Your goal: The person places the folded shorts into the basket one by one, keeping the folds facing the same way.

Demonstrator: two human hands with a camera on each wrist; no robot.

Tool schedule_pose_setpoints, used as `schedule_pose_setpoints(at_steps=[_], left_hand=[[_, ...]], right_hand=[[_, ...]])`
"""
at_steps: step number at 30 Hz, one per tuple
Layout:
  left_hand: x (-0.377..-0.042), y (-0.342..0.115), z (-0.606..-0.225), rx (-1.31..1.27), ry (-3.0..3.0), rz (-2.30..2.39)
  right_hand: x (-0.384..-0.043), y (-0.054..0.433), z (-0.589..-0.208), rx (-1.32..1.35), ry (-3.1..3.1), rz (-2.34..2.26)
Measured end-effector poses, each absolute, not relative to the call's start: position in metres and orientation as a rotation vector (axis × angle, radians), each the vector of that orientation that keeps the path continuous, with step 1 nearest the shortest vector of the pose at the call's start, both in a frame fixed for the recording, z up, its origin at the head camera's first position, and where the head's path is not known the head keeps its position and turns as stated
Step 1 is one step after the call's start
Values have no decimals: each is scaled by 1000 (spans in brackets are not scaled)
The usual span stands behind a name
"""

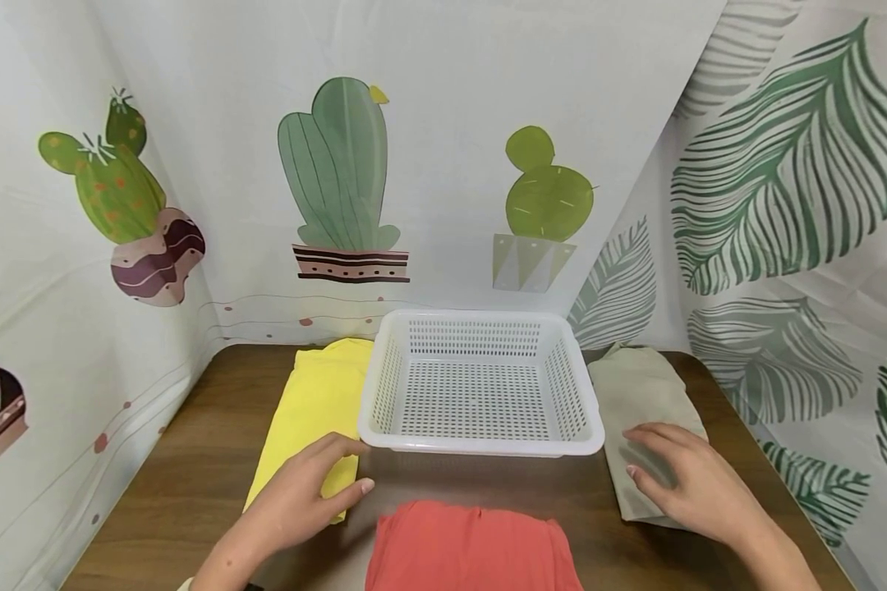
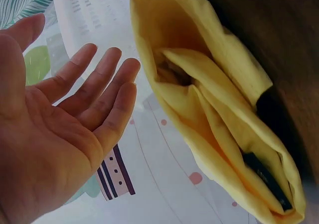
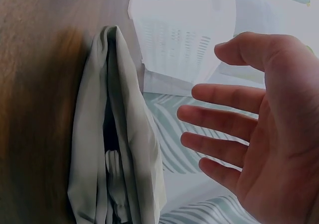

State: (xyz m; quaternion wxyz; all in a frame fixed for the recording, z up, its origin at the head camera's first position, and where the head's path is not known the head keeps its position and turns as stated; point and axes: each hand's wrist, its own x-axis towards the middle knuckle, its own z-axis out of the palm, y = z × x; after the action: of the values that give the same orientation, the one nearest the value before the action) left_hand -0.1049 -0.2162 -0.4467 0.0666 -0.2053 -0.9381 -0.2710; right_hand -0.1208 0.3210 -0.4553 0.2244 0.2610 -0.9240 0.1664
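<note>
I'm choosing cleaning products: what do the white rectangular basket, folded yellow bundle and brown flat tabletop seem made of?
White rectangular basket: likely smooth moulded plastic, given its even slots and rounded rim.
Folded yellow bundle: matte fabric, fibre unclear; soft layered folds show.
Brown tabletop: low-sheen wood or laminate; grain shows.

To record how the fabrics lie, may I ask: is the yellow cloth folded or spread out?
Folded. The yellow cloth lies on the table as a narrow bundle, and the left wrist view shows doubled layers.
</note>
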Motion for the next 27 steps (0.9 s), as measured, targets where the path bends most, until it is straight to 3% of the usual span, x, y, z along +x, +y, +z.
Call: schedule_pose_setpoints(at_steps=[27], left_hand=[[-98,-204,-452,-722,-2856,-881]], right_hand=[[-112,308,-461,768,-2627,428]])
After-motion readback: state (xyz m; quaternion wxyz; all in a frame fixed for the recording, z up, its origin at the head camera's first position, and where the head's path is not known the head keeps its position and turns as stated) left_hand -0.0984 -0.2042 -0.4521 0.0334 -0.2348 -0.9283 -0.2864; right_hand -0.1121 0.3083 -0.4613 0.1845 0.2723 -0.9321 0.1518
